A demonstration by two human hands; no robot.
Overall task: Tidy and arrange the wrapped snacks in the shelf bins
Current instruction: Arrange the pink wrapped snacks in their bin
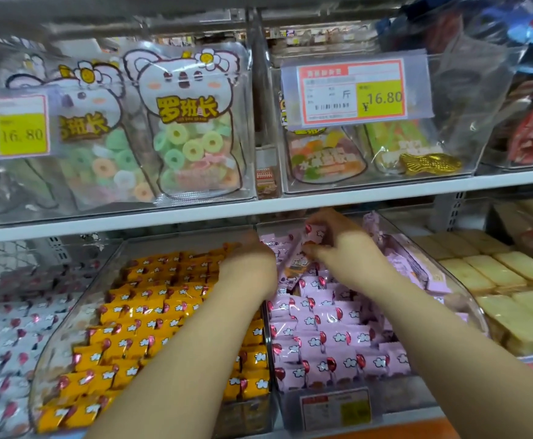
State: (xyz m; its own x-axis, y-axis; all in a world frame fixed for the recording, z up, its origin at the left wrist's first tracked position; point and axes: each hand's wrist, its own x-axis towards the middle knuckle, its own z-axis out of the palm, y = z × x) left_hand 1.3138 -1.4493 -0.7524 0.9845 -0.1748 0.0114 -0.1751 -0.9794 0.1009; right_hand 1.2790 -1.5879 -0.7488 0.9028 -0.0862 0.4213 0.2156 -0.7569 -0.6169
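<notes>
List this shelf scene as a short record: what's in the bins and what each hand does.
setting: shop shelf
bins: orange snacks, with pink snacks to their right
right hand: grips a pink pack at the bin's back
left hand: at the pink snacks' left edge, fingers hidden
shelf above: gummy bags, price tag reading 16.80
</notes>
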